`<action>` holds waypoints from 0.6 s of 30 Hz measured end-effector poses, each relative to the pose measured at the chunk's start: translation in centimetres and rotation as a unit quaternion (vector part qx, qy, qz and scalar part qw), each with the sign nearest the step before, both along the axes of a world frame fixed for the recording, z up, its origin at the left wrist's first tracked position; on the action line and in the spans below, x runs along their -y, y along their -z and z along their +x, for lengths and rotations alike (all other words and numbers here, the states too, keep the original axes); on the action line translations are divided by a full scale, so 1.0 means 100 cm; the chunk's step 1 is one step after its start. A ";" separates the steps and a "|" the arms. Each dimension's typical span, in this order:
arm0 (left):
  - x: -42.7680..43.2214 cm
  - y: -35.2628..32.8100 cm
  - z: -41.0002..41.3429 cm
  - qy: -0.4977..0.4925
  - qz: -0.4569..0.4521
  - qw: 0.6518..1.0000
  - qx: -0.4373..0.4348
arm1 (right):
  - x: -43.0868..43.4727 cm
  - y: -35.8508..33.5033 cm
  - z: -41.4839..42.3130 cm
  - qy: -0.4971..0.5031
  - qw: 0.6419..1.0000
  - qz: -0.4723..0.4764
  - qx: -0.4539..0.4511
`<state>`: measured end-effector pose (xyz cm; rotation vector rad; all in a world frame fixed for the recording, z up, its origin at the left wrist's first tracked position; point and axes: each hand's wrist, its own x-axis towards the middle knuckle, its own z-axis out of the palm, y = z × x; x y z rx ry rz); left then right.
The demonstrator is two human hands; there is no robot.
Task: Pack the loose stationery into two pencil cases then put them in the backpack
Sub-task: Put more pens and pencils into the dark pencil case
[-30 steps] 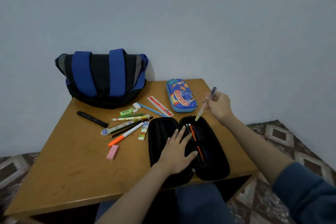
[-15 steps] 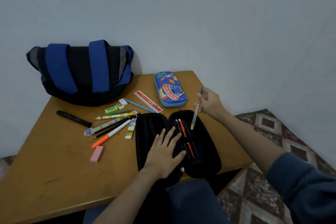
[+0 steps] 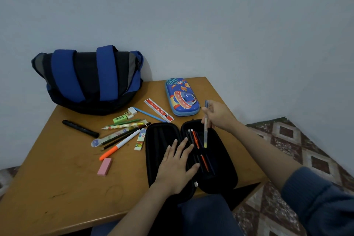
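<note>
Right hand (image 3: 220,114) pinches pen (image 3: 205,130), tip down over open black case (image 3: 226,176). Left hand (image 3: 175,166) flat, fingers spread, steadying case. Best lower pen parallel beside pens already inside.

Dim, cool, even light with a bluish cast; the backpack (image 3: 90,80) throws a soft shadow on the wall (image 3: 210,25). Wide-angle bending shows toward the edges; detail is slightly soft.

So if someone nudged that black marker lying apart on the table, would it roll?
Probably: the black marker looks round and lies alone on the flat table, so a sideways push may roll it. It looks rigid and slim, so likely light.
</note>
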<state>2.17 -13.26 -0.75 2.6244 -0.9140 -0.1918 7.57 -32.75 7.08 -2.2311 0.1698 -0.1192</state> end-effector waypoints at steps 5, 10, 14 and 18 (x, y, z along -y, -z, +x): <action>0.001 -0.004 -0.002 -0.009 0.005 1.000 0.006 | 0.007 0.004 0.011 0.018 0.999 -0.005 -0.051; 0.002 -0.002 -0.002 -0.012 0.009 1.000 0.010 | 0.009 0.010 0.017 0.033 0.995 0.019 -0.090; 0.002 -0.003 -0.002 -0.013 0.010 1.000 0.010 | 0.003 0.010 0.023 0.030 0.992 0.016 -0.118; 0.002 -0.003 -0.003 -0.015 0.012 1.000 0.009 | -0.001 0.008 0.030 0.013 0.989 0.008 -0.150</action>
